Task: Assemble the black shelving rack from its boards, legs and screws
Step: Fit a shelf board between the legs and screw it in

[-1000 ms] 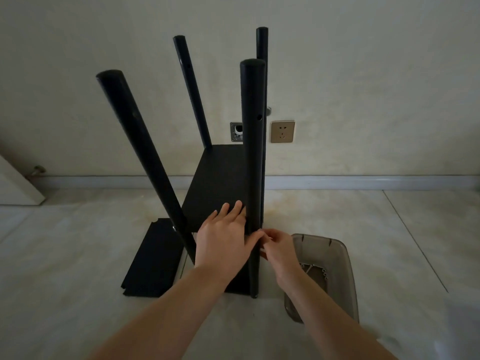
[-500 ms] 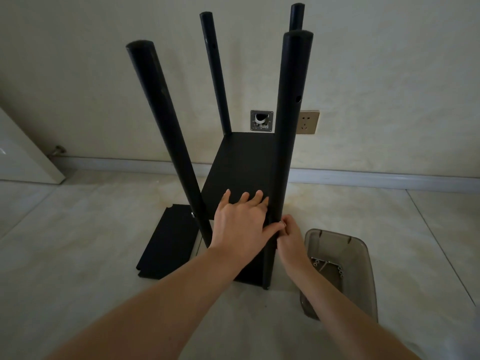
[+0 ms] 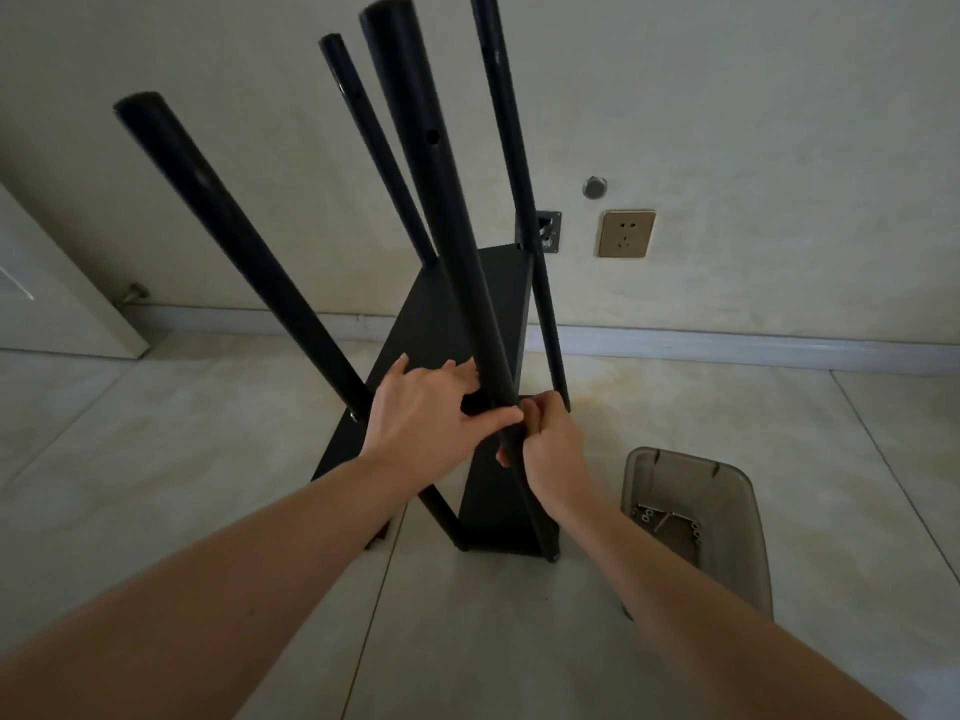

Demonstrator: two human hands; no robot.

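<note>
While the rack stands on the floor near the wall | near right leg is gripped by right hand | left hand is laid flat on board, thumb at leg | tub with screws at right

Your left hand and right hand are bare: no gloves, rings or watch that you can see. Both forearms are uncovered too, with no sleeve reaching into view.
</note>
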